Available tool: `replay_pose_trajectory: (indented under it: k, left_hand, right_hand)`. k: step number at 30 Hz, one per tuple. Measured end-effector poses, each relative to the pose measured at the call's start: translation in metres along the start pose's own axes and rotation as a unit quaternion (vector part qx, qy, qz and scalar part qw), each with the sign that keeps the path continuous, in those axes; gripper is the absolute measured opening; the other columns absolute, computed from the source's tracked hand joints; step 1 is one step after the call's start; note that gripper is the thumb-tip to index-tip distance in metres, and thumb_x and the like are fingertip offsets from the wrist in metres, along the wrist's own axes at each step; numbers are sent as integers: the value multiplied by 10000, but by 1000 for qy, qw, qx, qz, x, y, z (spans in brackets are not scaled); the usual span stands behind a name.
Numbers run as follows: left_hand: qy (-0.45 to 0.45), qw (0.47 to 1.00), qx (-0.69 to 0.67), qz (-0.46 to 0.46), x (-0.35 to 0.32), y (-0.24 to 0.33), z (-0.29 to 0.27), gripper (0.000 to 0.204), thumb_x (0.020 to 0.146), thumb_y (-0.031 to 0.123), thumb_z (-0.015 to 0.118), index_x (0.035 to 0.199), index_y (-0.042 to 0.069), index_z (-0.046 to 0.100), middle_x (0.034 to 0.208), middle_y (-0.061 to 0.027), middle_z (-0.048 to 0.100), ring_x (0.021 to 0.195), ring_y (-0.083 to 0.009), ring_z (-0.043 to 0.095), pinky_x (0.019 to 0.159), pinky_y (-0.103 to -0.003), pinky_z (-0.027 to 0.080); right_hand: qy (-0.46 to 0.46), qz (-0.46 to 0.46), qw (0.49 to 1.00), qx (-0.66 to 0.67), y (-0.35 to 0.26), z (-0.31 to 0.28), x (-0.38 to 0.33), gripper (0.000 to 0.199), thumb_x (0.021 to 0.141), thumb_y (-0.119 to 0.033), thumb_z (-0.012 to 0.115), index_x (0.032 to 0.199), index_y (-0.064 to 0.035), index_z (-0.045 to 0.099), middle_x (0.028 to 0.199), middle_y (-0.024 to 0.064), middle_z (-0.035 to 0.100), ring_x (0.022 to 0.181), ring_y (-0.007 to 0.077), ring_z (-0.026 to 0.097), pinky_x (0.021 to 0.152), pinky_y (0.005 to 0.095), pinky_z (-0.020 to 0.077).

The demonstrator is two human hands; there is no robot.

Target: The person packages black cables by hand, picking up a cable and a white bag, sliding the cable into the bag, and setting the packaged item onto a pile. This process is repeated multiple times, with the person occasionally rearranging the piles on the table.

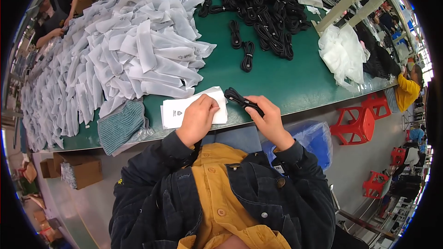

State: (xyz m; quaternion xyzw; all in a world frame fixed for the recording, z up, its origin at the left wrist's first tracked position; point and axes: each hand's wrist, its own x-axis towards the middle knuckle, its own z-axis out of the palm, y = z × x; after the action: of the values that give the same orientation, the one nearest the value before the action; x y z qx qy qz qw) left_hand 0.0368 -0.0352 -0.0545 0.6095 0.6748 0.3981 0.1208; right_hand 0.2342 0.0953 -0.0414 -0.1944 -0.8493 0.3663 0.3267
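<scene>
A stack of flat white plastic bags (171,113) with small dark print lies at the table's front edge. Over its right part, my left hand (199,117) has its fingers closed, pinching at the top bag. My right hand (269,119) grips a coiled black cable (237,97), whose far end points toward the bags' right edge. Beyond my hands, two loose coiled black cables (248,56) lie near a large heap of similar cables (265,9). To the left spreads a big pile of frosted bags (152,46), apparently filled.
A ribbed teal cloth (121,127) rests at the table's front edge. Crumpled white plastic (342,53) sits on the right end. Below the edge stand a blue bin (314,143) with a clear liner, red stools (353,124) and a cardboard box (83,171). Other people work nearby.
</scene>
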Motion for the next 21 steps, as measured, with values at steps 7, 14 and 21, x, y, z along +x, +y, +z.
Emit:
replay_pose_trajectory:
  k: [7, 14, 21]
  left_hand:
    - [28, 995, 72, 68, 8, 14, 0, 88, 841, 10, 670, 848, -7, 584, 831, -146, 582, 753, -346, 596, 652, -381, 478]
    - [25, 1000, -15, 8, 3, 4, -3, 58, 862, 6, 652, 879, -15, 601, 813, -142, 581, 728, -318, 592, 645, -359, 476]
    - [33, 998, -48, -26, 0, 5, -8, 73, 860, -12, 647, 924, -13, 613, 842, -138, 588, 711, -301, 579, 643, -348, 474]
  right_hand:
    - [-4, 17, 1000, -25, -6, -3, -6, 279, 857, -18, 700, 1133, -4, 659, 885, 133, 623, 764, 275, 609, 675, 332, 491]
    - [2, 2, 999, -35, -10, -3, -8, 309, 841, -11, 711, 1146, -13, 660, 879, 127, 611, 740, 272, 602, 653, 333, 490]
    - [-29, -40, 994, -94, -13, -5, -11, 331, 832, -19, 717, 1159, -22, 661, 869, 116, 597, 702, 271, 590, 621, 339, 487]
